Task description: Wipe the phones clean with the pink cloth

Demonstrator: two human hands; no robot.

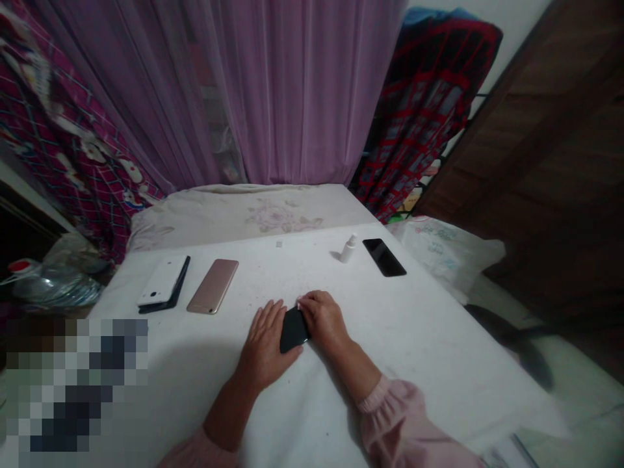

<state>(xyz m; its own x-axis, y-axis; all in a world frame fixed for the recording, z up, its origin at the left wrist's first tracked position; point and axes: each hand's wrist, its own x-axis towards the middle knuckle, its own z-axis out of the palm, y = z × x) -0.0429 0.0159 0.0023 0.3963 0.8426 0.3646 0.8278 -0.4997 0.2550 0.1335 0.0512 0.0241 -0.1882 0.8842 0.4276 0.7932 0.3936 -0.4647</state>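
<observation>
In the head view, a person in pink sleeves (409, 419) is working at a table spread with a white cloth (419, 338). A small black phone (294, 330) is lying between the two hands, near the middle of the cloth. The left hand (267, 335) is resting along its left edge with fingers stretched out, the thumb reaching along the near edge. The right hand (322, 317) is curling in from the other side, thumb and fingers pinching a small white piece (299, 302) at the phone's far right corner; what the piece is, one cannot tell. The fingers are covering part of the phone, and any lettering on its visible face is too dark to make out.

Toward the left, a white phone (163, 283) is lying on top of a dark phone (178, 291), showing a dark camera spot and smaller marks too small to read. Just beside this pair, a rose-gold phone (213, 286) is lying back upward, its markings also illegible. Over on the right, a white spray bottle (348, 250) is standing upright near a second black phone (385, 257), and any label on the bottle is too blurred to read. A tiny pale square (279, 244) is lying farther back. Off the table's right side, a plastic bag (448, 253) is showing faint reddish and greenish print, too blurred to decipher. On the left, a clear bottle (58, 286) with a red cap is lying beside the table.
</observation>
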